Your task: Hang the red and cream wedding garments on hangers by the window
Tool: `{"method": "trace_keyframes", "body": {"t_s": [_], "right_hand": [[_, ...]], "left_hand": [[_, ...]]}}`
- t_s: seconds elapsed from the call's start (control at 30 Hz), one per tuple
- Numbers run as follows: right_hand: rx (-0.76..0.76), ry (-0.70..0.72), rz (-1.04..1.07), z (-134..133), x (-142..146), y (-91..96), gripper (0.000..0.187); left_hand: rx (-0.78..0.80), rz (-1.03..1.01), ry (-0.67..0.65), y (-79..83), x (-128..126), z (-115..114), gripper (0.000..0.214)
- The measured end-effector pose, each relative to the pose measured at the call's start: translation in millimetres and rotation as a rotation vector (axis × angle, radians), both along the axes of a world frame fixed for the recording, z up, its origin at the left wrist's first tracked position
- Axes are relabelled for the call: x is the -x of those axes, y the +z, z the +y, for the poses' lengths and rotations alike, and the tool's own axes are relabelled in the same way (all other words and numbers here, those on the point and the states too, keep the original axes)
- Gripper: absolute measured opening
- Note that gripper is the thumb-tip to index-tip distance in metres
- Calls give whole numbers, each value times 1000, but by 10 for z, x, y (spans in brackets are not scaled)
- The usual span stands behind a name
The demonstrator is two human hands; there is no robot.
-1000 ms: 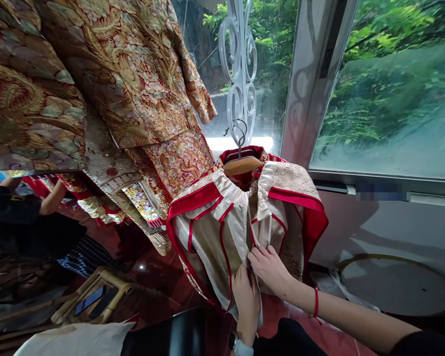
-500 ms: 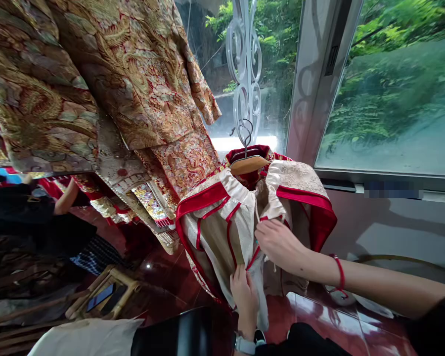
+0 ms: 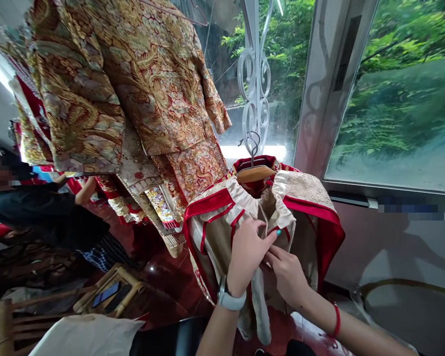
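A cream garment with a gathered, drawstring neckline (image 3: pixel 241 198) and red piping hangs inside a cream jacket with broad red edging (image 3: pixel 328 242). Both are on a wooden hanger (image 3: pixel 255 173). My left hand (image 3: pixel 248 252), with a watch at its wrist, is closed at the front of the cream garment just under the neckline. Close below it, my right hand (image 3: pixel 289 274), with a red cord bracelet, pinches the garment's front edge. The two hands' fingertips nearly meet, and what lies between them is partly hidden. A thin cord (image 3: pixel 292 232) dangles beside them.
Gold and red brocade jackets (image 3: pixel 159 89) hang at the left. The hanger hooks near a white scrolled metal stand (image 3: pixel 257 109) before the windows. At the far left is another person (image 3: pixel 52 212). A bamboo stool (image 3: pixel 122 291) holds a phone (image 3: pixel 107 293).
My left hand has risen from low on the cream garment to just below its neckline. My right hand has shifted slightly down. The view has swung a little left, showing more of the other person.
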State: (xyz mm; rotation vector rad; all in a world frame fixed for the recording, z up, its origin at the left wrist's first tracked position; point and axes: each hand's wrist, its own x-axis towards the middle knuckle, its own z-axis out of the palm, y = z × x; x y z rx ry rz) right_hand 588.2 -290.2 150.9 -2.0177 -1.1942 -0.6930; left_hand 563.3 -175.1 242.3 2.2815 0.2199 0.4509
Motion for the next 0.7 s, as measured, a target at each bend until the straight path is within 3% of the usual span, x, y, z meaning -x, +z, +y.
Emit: {"method": "trace_keyframes", "body": {"t_s": [0.1,0.23,0.33,0.43,0.5,0.57,0.63,0.7], "right_hand": [[-31,-50,-17,-2,-31,-66,31],[-115,-42,69,10,-42,-196,35],[-181,6,92,17,-30,-212,33],[-220,58,45,-4,-42,-145,33],[-234,97,-46,-25,-76,-94,32],[-229,117,-167,-38,-123,-57,30],[-198,131,-267,-42,-168,-32,29],[-166,143,-334,-37,-198,-9,28]], "left_hand": [[180,-96,-22,-142,-143,1,7],[732,-239,-71,-234,-25,95,26],[988,-377,-112,-60,326,249,30],[1120,-455,-65,101,890,526,26],[1105,-441,81,65,1298,760,27],[954,-335,287,-117,1621,964,31],[674,-190,540,-401,1777,1053,32],[356,-115,745,-716,1725,964,34]]}}
